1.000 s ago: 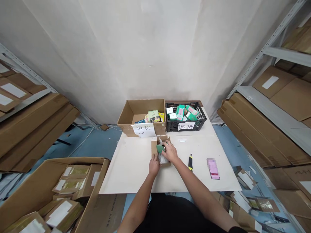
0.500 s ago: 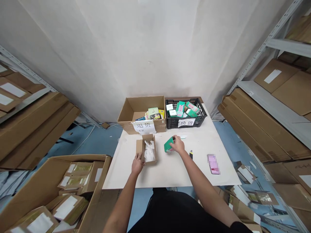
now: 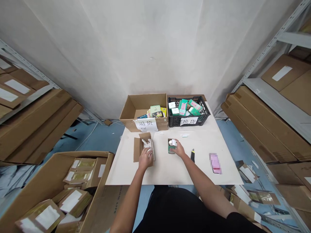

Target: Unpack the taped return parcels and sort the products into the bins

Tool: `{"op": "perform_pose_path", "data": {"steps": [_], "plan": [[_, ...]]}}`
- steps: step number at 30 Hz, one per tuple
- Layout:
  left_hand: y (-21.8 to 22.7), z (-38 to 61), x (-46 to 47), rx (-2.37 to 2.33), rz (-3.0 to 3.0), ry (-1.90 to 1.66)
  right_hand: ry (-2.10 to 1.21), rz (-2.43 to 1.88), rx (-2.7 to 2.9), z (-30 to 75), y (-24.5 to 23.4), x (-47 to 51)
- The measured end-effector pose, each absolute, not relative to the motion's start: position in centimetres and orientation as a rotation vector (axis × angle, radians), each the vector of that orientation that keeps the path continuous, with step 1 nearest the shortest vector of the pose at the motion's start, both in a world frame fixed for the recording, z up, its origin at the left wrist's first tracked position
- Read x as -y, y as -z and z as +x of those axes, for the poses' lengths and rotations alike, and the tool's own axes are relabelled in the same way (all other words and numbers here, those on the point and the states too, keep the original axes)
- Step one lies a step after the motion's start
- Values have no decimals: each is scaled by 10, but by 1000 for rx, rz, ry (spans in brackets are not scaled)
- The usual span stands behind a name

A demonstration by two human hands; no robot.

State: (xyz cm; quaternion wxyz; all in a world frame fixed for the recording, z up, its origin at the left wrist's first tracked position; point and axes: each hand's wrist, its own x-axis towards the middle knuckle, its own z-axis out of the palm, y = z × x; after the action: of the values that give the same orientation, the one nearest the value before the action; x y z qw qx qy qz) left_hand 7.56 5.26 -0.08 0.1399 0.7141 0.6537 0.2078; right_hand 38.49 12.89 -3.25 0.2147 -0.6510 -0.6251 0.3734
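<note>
On the white table, a small open cardboard box (image 3: 137, 149) holds crumpled white packing paper (image 3: 146, 143). My left hand (image 3: 145, 158) reaches into it from the near side, its fingers curled on the paper, the fingertips partly hidden. To the right, my right hand (image 3: 179, 149) grips a small green box (image 3: 171, 150) by its right side. This box stands upright on the table with its top open, and a white rounded item shows inside. A black and yellow utility knife (image 3: 192, 155) lies right of that hand.
Behind stand a large cardboard box (image 3: 126, 123) with small packages and a black plastic crate (image 3: 205, 117) of green and white boxes. A pink phone-shaped item (image 3: 215, 163) lies at right. A big carton (image 3: 110, 158) of parcels is at lower left; shelves flank both sides.
My left hand has moved from the small cardboard box's flap into the box. The green box was tilted and now stands upright with its open top showing, still in my right hand.
</note>
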Motion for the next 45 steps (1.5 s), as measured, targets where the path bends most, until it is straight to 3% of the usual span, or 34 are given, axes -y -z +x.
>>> {"op": "perform_pose_path", "data": {"steps": [11, 17, 27, 32, 35, 40, 45], "plan": [[0, 211, -153, -1493, 1808, -382, -965, -1850, 1678, 382, 15, -123], [13, 214, -137, -1591, 1766, -382, -762, -1855, 1663, 392, 4, -121], [14, 219, -128, -1623, 1764, -365, -891, -2225, 1967, 358, -26, -144], [18, 213, -129, -1670, 1778, -336, -804, -2025, 1861, 358, -39, -143], [19, 212, -128, -1677, 1751, -365, -874, -1796, 1587, 375, -73, -150], [14, 214, -125, -1640, 1751, -377, -966, -1280, 1434, 400, -172, -170], [-12, 201, -135, -1436, 1853, -381, -921, -1120, 1461, 408, -236, -174]]}}
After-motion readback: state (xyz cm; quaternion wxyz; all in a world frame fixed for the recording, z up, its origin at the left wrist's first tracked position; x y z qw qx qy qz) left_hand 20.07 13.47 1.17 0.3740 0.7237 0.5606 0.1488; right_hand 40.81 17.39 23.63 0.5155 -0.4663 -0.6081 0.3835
